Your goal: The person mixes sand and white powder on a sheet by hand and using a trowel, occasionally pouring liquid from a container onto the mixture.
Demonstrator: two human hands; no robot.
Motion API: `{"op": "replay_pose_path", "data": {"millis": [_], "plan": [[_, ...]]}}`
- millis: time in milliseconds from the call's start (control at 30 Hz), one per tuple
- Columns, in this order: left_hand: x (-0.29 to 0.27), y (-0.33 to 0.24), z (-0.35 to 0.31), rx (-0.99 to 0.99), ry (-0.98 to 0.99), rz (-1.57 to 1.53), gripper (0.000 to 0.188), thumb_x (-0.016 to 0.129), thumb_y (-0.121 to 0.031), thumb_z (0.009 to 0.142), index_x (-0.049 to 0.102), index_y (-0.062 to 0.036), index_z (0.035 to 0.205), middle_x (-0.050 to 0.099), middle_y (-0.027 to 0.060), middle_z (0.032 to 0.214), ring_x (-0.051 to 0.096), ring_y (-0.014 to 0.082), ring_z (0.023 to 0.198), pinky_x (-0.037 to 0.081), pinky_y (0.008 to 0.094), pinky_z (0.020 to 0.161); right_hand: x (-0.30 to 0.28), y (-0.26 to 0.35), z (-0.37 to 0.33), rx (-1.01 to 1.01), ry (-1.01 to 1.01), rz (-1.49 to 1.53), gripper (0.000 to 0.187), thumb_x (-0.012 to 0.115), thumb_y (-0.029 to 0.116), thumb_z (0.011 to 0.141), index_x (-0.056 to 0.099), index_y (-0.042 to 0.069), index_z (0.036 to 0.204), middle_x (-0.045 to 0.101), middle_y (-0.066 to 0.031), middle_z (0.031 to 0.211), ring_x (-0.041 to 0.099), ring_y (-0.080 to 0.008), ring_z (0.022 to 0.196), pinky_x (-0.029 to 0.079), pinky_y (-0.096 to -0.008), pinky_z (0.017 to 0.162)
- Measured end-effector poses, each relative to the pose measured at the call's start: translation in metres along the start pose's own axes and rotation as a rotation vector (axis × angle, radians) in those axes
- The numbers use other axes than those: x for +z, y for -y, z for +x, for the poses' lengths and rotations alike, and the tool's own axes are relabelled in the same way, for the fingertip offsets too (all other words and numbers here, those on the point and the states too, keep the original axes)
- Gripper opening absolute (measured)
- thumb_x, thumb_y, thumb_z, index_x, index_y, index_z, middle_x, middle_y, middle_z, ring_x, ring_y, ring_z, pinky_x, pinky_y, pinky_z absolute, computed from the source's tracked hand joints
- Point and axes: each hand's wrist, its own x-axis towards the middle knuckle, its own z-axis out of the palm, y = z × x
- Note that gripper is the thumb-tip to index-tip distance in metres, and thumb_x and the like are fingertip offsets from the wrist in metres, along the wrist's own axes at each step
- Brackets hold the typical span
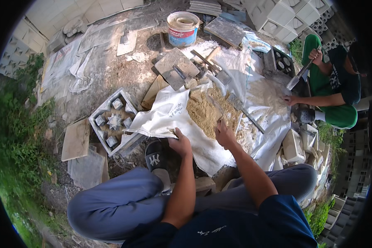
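Note:
My left hand (180, 143) is closed on the near edge of a white woven sack (163, 115), which stretches away toward the sand. In my right hand (225, 134) is the handle of a small trowel (216, 104); its thin blade points away over a heap of tan sand (203, 113). To the left of the sack, a square mould (133, 101) stands tilted on the ground, with a star-shaped centre and several block-like studs inside. Part of the sack lies over the mould's right corner. A long-handled flat tool (247, 113) rests on the sand's right side.
Beyond the sand lie a square board with a handle (177, 69) and a hammer (213, 54). A paint bucket (182, 29) stands farther back. At right, a co-worker (337, 84) crouches holding a flat-bladed tool (298, 77). Broken blocks (294, 145) are stacked near my right knee.

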Motion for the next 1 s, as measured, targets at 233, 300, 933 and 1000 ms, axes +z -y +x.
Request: {"op": "replay_pose_path", "data": {"millis": [233,300,933,1000], "plan": [[0.009,0.008,0.0,0.071,-0.024,-0.038,0.04,0.062,-0.012,0.097,0.054,0.0185,0.122,0.065,0.0279,0.118,0.066,0.0325,0.104,0.05,0.0397,0.09,0.035,-0.007,0.014,-0.162,-0.032,-0.072,0.028,0.052,0.03,0.1,0.051,0.003,0.105,0.066,-0.0271,0.089,0.062,-0.0513,0.083,0.049,-0.0587,0.073],[0.007,0.013,0.003,0.094,-0.031,-0.033,0.04,0.062,-0.012,0.097,0.054,0.019,0.121,0.065,0.0279,0.118,0.066,0.032,0.104,0.05,0.0396,0.09,0.043,-0.006,0.017,-0.202,-0.106,-0.015,0.028,0.05,0.031,0.1,0.051,0.003,0.105,0.066,-0.0276,0.088,0.063,-0.0503,0.085,0.049,-0.058,0.074],[0.0,0.011,0.003,0.097,-0.023,0.02,0.036,0.059,-0.007,0.096,0.054,0.0181,0.122,0.065,0.0289,0.119,0.065,0.0341,0.106,0.049,0.0401,0.092,0.062,-0.006,0.011,-0.2,0.012,-0.002,0.031,0.051,0.031,0.1,0.048,0.001,0.108,0.064,-0.0281,0.083,0.062,-0.0507,0.075,0.049,-0.0593,0.072],[-0.002,0.014,0.005,0.099,-0.046,0.046,0.035,0.058,-0.006,0.096,0.054,0.0179,0.122,0.064,0.0298,0.119,0.065,0.0359,0.108,0.048,0.0408,0.093,0.063,0.006,0.009,-0.289,-0.086,0.107,0.035,0.051,0.035,0.099,0.048,0.002,0.107,0.066,-0.028,0.085,0.064,-0.0503,0.077,0.05,-0.0586,0.075]]}}
